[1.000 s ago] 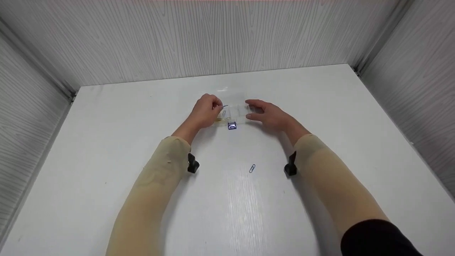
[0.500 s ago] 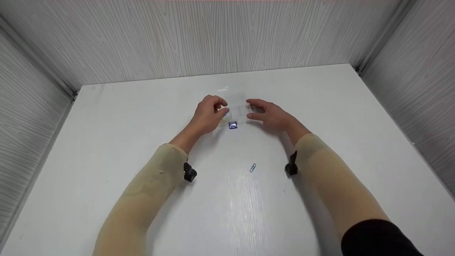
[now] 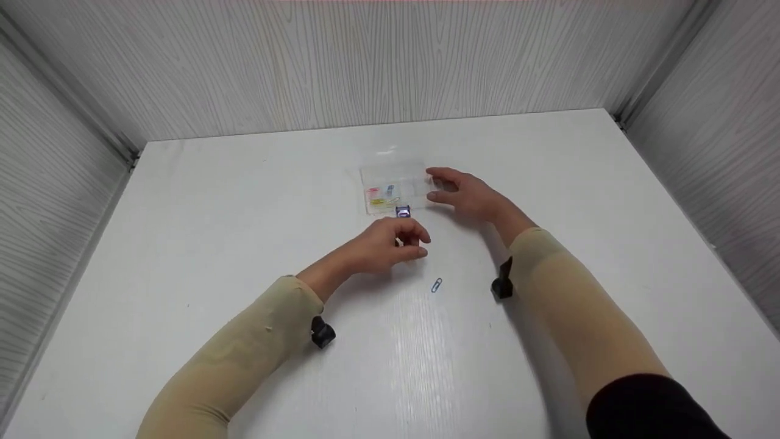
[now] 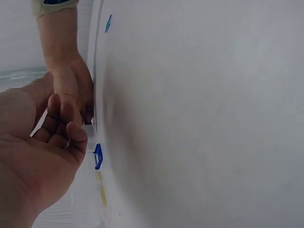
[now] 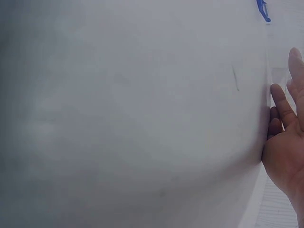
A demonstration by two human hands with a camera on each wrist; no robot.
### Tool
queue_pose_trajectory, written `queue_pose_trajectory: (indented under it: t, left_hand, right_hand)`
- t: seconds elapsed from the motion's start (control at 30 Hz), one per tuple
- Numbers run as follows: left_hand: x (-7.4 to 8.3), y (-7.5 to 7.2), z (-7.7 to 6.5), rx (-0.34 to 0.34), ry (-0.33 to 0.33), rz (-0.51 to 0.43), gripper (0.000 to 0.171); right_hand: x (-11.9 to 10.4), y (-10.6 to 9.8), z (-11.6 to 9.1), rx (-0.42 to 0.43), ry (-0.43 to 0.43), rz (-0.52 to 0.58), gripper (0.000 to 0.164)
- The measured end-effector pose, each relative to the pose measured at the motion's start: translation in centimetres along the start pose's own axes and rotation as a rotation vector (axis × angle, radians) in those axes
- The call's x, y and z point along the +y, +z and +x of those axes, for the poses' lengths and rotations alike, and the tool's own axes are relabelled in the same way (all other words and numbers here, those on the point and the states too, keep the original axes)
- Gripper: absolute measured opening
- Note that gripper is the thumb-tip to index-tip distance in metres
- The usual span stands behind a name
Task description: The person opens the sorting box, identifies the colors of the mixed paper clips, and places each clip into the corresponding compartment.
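Note:
In the head view my left hand [image 3: 393, 244] is over the table in front of the box, its fingers loosely bent with nothing between them. Just to its right a blue paper clip [image 3: 436, 285] lies on the white tabletop. A clear plastic box [image 3: 420, 203] with a blue latch [image 3: 403, 211] stands farther back, its transparent lid [image 3: 390, 172] raised behind it. Pink, blue and yellow paper clips [image 3: 379, 201] lie in its left compartments. My right hand [image 3: 472, 195] holds the box's right end, thumb towards the front and fingers towards the back.
Grey wood-grain panels [image 3: 378, 67] stand behind the white table [image 3: 256, 201] and on both sides. A small black camera mount [image 3: 322, 333] sits on the left sleeve, another camera mount [image 3: 502, 288] on the right sleeve.
My left hand has let go of a blue paper clip in the box's left part and moved towards the front, nearer the clip on the table. My right hand stays at the box.

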State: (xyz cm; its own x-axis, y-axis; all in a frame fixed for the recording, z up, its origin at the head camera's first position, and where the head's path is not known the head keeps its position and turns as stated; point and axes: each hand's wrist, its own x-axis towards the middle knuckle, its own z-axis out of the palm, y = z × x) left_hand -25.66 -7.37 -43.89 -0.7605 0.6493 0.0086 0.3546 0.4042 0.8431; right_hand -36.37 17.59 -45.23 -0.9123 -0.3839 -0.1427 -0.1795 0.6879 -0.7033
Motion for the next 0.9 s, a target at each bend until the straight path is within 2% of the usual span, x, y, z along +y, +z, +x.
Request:
queue_pose_trajectory:
  t: [0.17,0.33,0.7,0.9]
  left_hand:
    - [-0.4,1.3,0.0,-0.1,-0.005,0.005,0.023]
    - [-0.5,2.0,0.0,-0.151,0.003,0.043,0.023]
    - [-0.5,2.6,0.1,-0.157,0.042,0.145,0.023]
    - [-0.4,2.9,0.0,-0.155,0.036,0.155,0.025]
  right_hand:
    - [0.1,0.0,0.0,-0.004,-0.001,0.002,0.069]
    - [0.0,-0.2,-0.1,-0.003,-0.022,0.006,0.069]
    - [0.2,-0.3,-0.1,-0.011,-0.036,0.048,0.069]
    - [0.2,-0.3,-0.1,-0.015,-0.03,0.037,0.07]
